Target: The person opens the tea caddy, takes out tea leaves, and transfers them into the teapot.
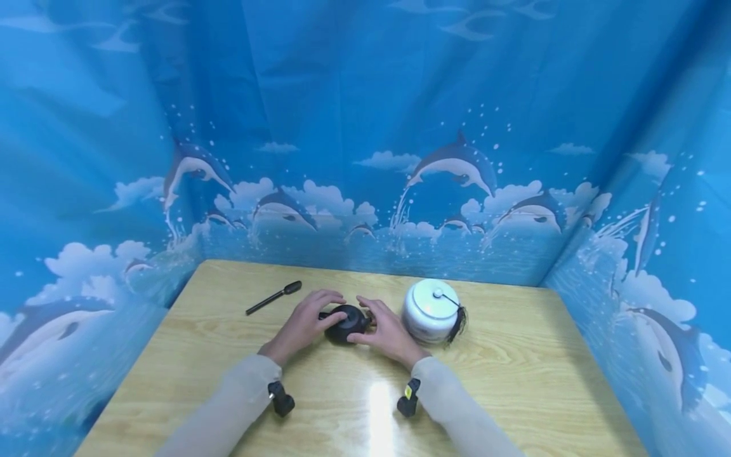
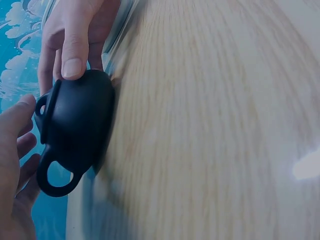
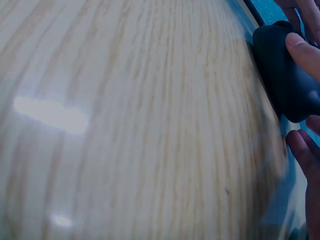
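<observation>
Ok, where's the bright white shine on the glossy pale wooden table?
Head view: a streak on the glossy pale wooden table, lower in frame than the round black teapot; left wrist view: a patch at the right edge; right wrist view: a wide patch at left, a smaller one lower.

The teapot [image 2: 80, 122] looks matt (the wooden table [image 1: 514, 368], glossy).

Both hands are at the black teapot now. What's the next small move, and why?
I'd probably steady the black teapot with the right hand and gently pinch the knob with the left hand. In the left wrist view, the left thumb is right by the knob, the lid looks seated, and the right thumb rests against the pot.
</observation>
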Tool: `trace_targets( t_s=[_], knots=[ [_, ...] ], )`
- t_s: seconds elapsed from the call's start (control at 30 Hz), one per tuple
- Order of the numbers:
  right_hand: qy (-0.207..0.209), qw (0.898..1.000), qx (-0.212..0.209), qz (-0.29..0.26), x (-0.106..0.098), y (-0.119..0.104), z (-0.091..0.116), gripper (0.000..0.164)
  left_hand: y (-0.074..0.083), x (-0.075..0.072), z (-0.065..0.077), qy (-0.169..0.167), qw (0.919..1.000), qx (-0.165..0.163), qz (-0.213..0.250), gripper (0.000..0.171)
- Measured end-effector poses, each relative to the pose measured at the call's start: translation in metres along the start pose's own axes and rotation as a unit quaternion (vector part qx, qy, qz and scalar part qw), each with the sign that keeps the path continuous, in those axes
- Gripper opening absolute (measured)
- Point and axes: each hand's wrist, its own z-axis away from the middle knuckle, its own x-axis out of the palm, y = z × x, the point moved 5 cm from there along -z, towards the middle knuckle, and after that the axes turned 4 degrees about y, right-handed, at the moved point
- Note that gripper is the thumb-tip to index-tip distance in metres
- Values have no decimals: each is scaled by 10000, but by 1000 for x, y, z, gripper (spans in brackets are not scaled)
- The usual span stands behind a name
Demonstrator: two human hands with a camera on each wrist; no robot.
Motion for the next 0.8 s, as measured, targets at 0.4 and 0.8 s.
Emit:
trace_targets(
  t_s=[0.4, 0.8],
  knots=[
    [102, 9999, -83, -108, 4, 2, -1, 86, -3, 11, 3, 60, 9994, -105, 323, 31],
    [120, 9999, -37, -87, 5, 4, -2, 80, -5, 13, 4, 296, 9977, -343, 504, 23]
  ],
)
